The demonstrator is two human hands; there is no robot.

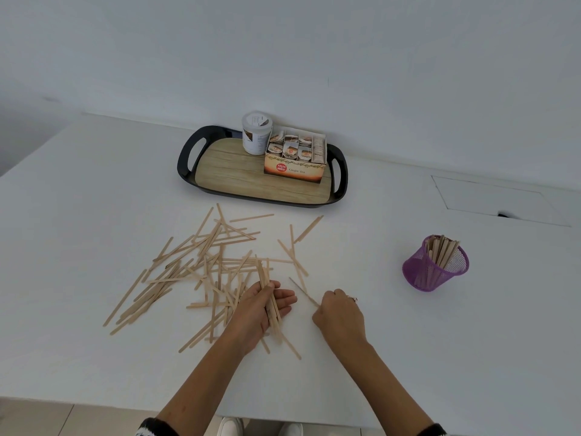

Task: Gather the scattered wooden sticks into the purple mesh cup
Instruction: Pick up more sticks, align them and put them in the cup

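Several pale wooden sticks [195, 265] lie scattered over the left and middle of the white table. My left hand [257, 309] sits at the pile's right edge, palm up, holding a small bundle of sticks [271, 305] upright across its fingers. To its right, my right hand [341, 313] pinches the end of a single stick [303, 291] that slants up and left above the table. The purple mesh cup [435, 265] stands tilted at the right, well clear of both hands, with several sticks inside it.
A black tray [188, 152] with a wood-look floor sits at the back, holding a white jar [256, 133] and an open tea-bag box [295, 158]. The table's near edge runs below my forearms. A hatch panel [496, 199] lies in the tabletop, far right.
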